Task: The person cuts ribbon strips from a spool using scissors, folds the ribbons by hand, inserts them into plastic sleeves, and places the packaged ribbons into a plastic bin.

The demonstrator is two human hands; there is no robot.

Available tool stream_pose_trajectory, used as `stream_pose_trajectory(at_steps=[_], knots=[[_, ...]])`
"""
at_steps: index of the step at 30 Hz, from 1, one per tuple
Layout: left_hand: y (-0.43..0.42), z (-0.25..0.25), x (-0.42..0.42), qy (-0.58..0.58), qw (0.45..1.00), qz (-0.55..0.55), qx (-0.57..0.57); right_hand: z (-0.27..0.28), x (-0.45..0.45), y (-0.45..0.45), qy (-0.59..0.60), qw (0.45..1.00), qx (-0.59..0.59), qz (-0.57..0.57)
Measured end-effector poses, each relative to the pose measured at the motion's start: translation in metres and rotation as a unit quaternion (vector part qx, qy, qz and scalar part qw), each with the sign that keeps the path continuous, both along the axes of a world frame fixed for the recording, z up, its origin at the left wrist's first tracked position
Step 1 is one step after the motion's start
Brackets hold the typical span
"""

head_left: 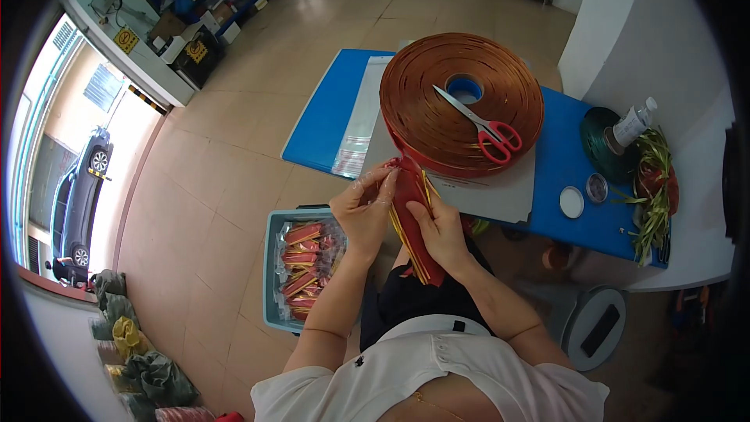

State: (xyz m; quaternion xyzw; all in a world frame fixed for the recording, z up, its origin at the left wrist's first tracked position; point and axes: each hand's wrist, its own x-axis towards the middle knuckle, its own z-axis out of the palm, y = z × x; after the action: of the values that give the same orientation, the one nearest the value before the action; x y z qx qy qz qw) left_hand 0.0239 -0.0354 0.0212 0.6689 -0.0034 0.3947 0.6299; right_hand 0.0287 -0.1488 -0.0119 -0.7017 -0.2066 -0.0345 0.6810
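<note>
A bundle of red ribbon with yellow edges (412,207) hangs between my two hands, its lower end over my lap. My left hand (366,209) pinches the top end of the ribbon, close to the big roll. Lower down, my right hand (443,233) is closed around the bundle, thumb on top. The large reddish-brown ribbon roll (422,82) lies flat on the table, and a red strip runs from its front edge toward my fingers. Scissors with red handles (494,137) rest on the roll, blades over its blue core (464,90).
On the blue table (559,121) are clear plastic bags (361,121), a round tin (597,187), a white lid (571,202), a green spool (601,144), a bottle (634,122) and green ties (655,187). Below left stands a light-blue bin (271,266) of bagged red-and-yellow bundles.
</note>
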Motion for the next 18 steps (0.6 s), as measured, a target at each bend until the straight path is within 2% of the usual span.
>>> stream_pose_trajectory(at_steps=[3,6,8,9,10,11,14,18], knots=[[0.005,-0.01,0.004,0.019,0.999,-0.026,0.002,-0.004,0.002,0.0,0.0,1.0,-0.015,-0.013],[0.029,0.006,0.026,0.126,0.974,-0.178,-0.062,0.012,0.002,-0.003,0.043,0.999,0.017,-0.024],[0.086,-0.053,0.096,0.136,0.98,-0.125,0.072,0.006,0.003,-0.011,0.037,0.999,0.015,-0.002],[0.108,-0.078,0.116,0.149,0.964,-0.042,0.214,0.003,0.002,-0.015,0.032,0.999,0.014,0.006],[0.127,-0.099,0.135,0.159,0.923,0.043,0.347,0.0,0.0,-0.019,0.039,0.999,0.003,0.014],[0.139,-0.108,0.153,0.161,0.858,0.13,0.47,-0.003,-0.003,-0.023,0.043,0.999,-0.007,0.02],[0.146,-0.126,0.166,0.301,0.818,0.076,0.484,-0.012,-0.006,-0.033,0.083,0.996,-0.02,0.033],[0.154,-0.143,0.18,0.238,0.863,0.102,0.434,-0.015,-0.006,-0.038,0.166,0.985,0.01,0.043]])
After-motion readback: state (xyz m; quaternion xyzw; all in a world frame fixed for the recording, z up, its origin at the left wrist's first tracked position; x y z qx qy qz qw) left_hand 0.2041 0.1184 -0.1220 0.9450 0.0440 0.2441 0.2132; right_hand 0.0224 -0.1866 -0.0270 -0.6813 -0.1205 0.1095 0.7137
